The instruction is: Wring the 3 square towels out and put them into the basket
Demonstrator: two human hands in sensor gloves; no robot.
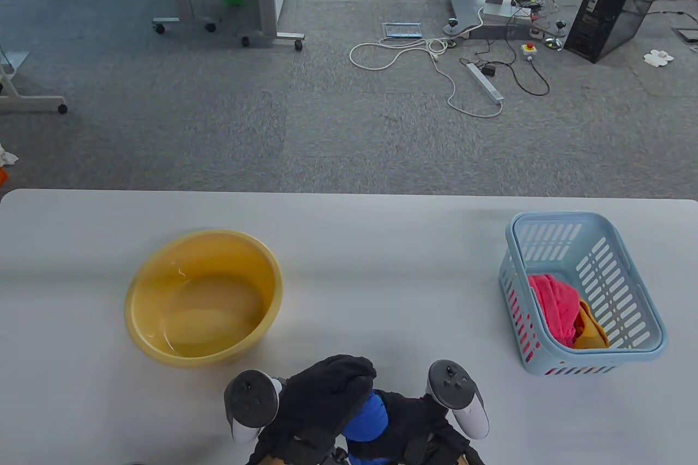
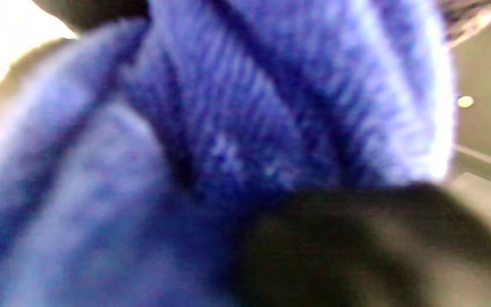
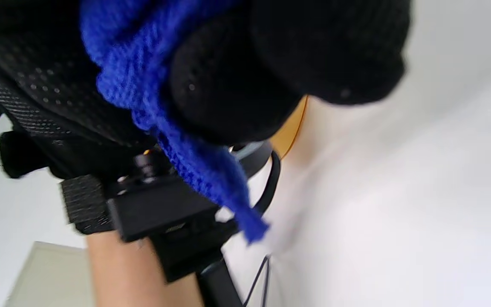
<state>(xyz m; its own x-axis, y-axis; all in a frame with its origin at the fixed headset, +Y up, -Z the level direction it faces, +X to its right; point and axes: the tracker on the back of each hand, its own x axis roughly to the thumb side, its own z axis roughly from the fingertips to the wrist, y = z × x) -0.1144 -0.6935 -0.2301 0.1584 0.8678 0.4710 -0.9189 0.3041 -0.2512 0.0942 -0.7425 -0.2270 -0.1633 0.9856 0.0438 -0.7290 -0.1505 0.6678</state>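
Between my two hands I see the blue towel (image 1: pixel 366 417) bunched up, left hand (image 1: pixel 326 395) and right hand (image 1: pixel 417 421) both curled tight around it. Right of them stands the basket (image 1: pixel 632 269), holding a pink towel (image 1: pixel 555 302) and an orange towel (image 1: pixel 590 332); left, the yellow basin (image 1: pixel 143 290).

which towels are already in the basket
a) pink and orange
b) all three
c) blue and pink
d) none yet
a: the table view shows the pink towel and the orange towel lying in the basket, while both hands hold the blue towel at the near table edge.
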